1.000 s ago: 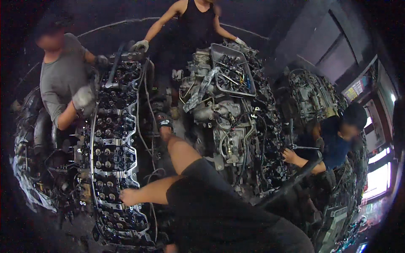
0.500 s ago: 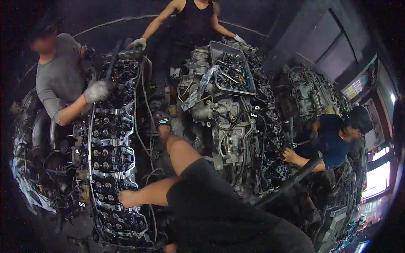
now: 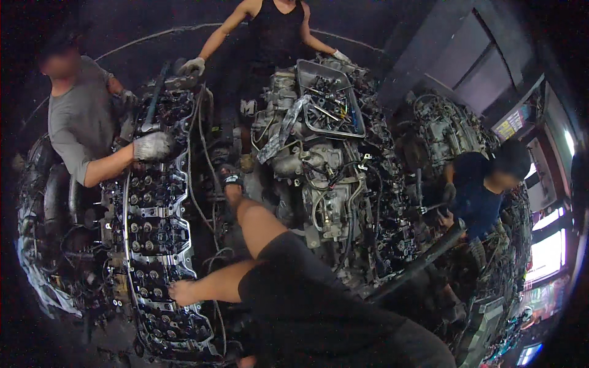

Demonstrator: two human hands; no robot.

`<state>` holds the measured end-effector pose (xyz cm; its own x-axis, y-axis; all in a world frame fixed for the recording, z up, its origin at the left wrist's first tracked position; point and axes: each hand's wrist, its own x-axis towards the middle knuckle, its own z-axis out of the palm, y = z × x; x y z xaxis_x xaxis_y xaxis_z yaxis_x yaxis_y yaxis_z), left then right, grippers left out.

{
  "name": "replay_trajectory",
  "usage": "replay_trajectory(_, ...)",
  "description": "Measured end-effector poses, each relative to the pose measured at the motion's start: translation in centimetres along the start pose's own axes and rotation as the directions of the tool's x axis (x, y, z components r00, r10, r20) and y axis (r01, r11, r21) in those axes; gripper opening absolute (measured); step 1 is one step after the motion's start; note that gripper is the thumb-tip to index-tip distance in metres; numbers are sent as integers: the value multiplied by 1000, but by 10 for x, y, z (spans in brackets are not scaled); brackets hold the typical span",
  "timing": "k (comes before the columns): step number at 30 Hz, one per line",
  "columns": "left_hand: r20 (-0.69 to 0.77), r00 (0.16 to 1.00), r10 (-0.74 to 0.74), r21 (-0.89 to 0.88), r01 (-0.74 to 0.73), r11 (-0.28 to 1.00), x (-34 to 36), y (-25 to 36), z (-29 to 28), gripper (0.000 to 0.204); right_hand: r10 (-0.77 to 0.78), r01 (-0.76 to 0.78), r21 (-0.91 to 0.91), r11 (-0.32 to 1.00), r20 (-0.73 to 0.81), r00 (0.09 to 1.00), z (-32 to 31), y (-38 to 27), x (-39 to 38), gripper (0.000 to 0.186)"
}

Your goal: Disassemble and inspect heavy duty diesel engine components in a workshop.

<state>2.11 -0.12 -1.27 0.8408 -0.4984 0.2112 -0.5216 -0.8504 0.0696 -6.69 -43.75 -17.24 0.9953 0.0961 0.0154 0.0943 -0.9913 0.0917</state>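
Observation:
Neither of my hands can be made out. A small patch of skin at the lower edge is too cut off to identify. My legs in black shorts (image 3: pixel 331 313) stretch from the lower right. One foot, in a dark slide sandal (image 3: pixel 230 176), is between two engines; what looks like my other, bare foot (image 3: pixel 182 293) rests on the left engine's open cylinder head (image 3: pixel 147 228). Along that head run rows of round valve parts, beside a bright metal rim. The middle engine (image 3: pixel 328 214) carries a metal tray (image 3: pixel 362 122) of loose tools and parts.
A grey-shirted co-worker's gloved hand (image 3: pixel 153 147) is at the left engine, near a long bar (image 3: pixel 158 95). Another person, in a black tank top (image 3: pixel 276 27), stands beyond. At right, a navy-shirted person (image 3: pixel 472 190) works beside a thick dark pipe (image 3: pixel 423 260).
The grey-shirted co-worker's near gloved hand has moved right and slightly down, and the bar has shifted left. The navy-shirted person's hand has drawn back from the middle engine. My legs stay put.

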Motion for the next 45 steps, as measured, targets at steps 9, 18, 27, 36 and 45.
replay_trajectory(9,11,999,33,-18,-32,999,3,8,5,63,113,-99,204,974,-61,992,13,10,-15,20)
replay_trajectory(18,2,1000,23,-16,-23,1000,2,1,-1,62,141,-103,174,979,-219,966,11,2,-7,21)
replay_trajectory(27,17,999,47,-55,-46,997,1,3,4,62,117,-115,182,977,-1,993,33,3,0,31)
replay_trajectory(36,43,998,41,-233,-30,972,-14,-40,-1,61,98,-44,274,961,-185,978,5,-3,24,23)
replay_trajectory(45,-31,999,-18,82,21,996,-12,20,-15,60,131,-101,221,970,-125,984,20,-2,-3,23)
